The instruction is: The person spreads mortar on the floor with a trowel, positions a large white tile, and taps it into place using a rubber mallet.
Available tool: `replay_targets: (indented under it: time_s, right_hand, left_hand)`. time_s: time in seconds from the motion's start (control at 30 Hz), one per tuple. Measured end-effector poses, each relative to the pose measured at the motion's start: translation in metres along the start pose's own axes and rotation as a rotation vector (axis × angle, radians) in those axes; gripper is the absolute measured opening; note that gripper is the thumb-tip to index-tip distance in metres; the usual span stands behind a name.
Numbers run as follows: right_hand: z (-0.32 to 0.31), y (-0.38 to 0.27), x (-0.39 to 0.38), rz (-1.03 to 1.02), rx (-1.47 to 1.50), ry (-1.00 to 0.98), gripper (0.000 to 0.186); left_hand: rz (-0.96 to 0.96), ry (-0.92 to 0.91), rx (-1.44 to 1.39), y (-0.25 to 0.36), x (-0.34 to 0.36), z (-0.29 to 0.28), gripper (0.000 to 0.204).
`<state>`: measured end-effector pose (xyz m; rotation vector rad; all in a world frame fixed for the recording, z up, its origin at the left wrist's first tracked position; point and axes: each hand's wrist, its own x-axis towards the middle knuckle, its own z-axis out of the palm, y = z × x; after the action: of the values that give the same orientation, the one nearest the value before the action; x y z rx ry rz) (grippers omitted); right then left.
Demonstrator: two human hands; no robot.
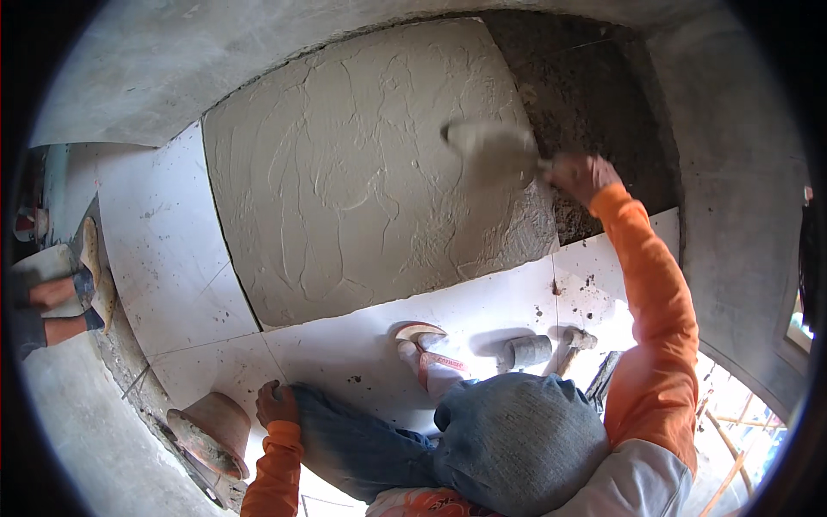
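My right hand [579,179] grips the handle of a trowel [489,148], its blurred blade lying over the right part of a grey mortar-coated rectangular panel [362,198]. Ridges and smears mark the mortar. Below, my left hand [276,401] is beside my jeans-clad leg with its fingers curled; whatever they may hold is hidden. White floor tiles [172,233] border the panel on the left and near sides, and a dark, rough bare patch [594,95] adjoins it at upper right. My sandalled foot [426,358] rests on the near tiles.
A grey cylinder [528,350] and a mallet [579,339] lie right of my foot. A mortar-stained bucket [209,431] stands at lower left. Another person's legs [60,306] show at far left. Concrete walls [724,172] enclose the right and back; sticks [732,448] show at lower right.
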<state>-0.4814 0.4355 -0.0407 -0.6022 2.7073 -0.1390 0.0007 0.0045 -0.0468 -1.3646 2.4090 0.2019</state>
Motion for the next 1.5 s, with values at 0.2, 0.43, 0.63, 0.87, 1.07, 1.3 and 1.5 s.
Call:
replay_targets:
  time_s: [0.2, 0.43, 0.63, 0.87, 1.07, 1.3, 1.5]
  right_hand:
    - [0.008, 0.007, -0.004, 0.043, 0.179, 0.052, 0.04]
    - [0.032, 0.025, -0.084, 0.161, 0.136, 0.036, 0.039]
    - [0.07, 0.017, -0.137, 0.319, 0.262, 0.106, 0.035]
    - [0.088, -0.025, -0.19, 0.526, 0.441, 0.103, 0.043]
    - [0.12, -0.012, -0.204, 0.582, 0.532, 0.232, 0.04]
    - [0.072, -0.034, -0.149, 0.483, 0.447, 0.174, 0.044]
    - [0.076, -0.095, -0.073, 0.537, 0.597, 0.094, 0.05]
  left_hand:
    - [0.001, 0.012, -0.008, 0.004, -0.004, -0.002, 0.027]
    - [0.02, 0.011, -0.029, -0.003, 0.0, 0.002, 0.028]
    - [0.031, -0.01, -0.043, 0.003, -0.004, -0.003, 0.029]
    - [0.036, -0.021, -0.109, -0.015, -0.002, -0.004, 0.029]
    - [0.069, 0.018, -0.217, -0.035, -0.008, 0.001, 0.027]
    - [0.074, 0.072, -0.261, -0.038, -0.015, -0.005, 0.025]
    - [0.07, 0.121, -0.268, -0.039, -0.02, -0.013, 0.023]
